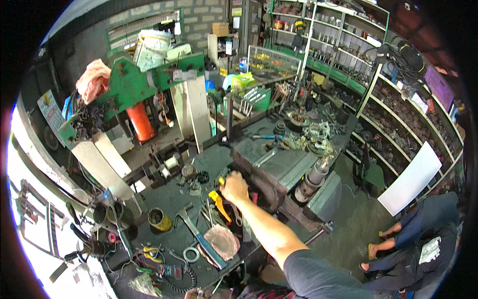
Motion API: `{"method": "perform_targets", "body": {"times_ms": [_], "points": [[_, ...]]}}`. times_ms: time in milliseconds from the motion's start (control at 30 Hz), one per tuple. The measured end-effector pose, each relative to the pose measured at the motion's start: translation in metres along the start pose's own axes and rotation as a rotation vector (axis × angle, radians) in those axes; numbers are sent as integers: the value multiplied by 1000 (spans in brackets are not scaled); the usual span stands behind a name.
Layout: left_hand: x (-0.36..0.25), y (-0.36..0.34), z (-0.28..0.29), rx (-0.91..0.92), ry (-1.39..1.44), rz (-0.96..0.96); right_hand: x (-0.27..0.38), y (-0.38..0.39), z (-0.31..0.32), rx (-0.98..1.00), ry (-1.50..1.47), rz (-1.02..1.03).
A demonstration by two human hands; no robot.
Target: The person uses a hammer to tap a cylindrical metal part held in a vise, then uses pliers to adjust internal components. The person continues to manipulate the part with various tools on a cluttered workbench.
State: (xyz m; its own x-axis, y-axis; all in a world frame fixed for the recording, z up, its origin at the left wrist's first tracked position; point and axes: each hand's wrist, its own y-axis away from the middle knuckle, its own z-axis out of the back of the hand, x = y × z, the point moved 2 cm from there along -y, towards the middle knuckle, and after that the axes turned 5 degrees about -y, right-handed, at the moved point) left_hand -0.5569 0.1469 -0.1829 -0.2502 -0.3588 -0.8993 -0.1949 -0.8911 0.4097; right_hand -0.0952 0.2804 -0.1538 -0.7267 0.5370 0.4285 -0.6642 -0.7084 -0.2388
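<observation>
My right arm reaches across the dark workbench (164,194), and my right hand (234,187) is over its far side. The fingers are curled down and closed; a small yellow piece (221,181) shows at their left edge, but what they hold is mostly hidden. Just below the hand lies a yellow-handled tool (219,205). Nearer to me, a hammer (201,239) with a blue handle rests against a round, pale brown disc (222,242). Small dark metal parts (189,175) sit left of the hand. My left hand is not in view.
A green press frame (124,87) with an orange cylinder (140,122) stands back left. Right of my hand, a metal bench (279,167) carries greasy machine parts (318,137). Part-filled shelves (398,119) line the right. Another person in dark clothes (423,239) is at lower right.
</observation>
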Motion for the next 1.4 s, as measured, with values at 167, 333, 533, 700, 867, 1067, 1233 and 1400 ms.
{"method": "perform_targets", "body": {"times_ms": [167,333,533,700,867,1067,1233,1400], "points": [[14,-15,-9,100,246,84,-3,24,70,-44,-288,-114],[25,-45,-33,239,450,40,0,83,120,85,-660,-61],[-15,-60,-79,336,560,87,33,163,161,140,-1768,-254],[-29,-83,-127,389,876,-12,53,251,145,542,-1722,-308],[36,-89,-135,497,855,303,79,309,90,546,-820,-113],[43,-72,-131,563,1039,343,61,320,103,443,-475,230],[-23,-31,-146,439,832,60,39,308,129,188,-575,500],[-61,10,-189,399,766,136,-10,307,146,267,-816,367]]}}
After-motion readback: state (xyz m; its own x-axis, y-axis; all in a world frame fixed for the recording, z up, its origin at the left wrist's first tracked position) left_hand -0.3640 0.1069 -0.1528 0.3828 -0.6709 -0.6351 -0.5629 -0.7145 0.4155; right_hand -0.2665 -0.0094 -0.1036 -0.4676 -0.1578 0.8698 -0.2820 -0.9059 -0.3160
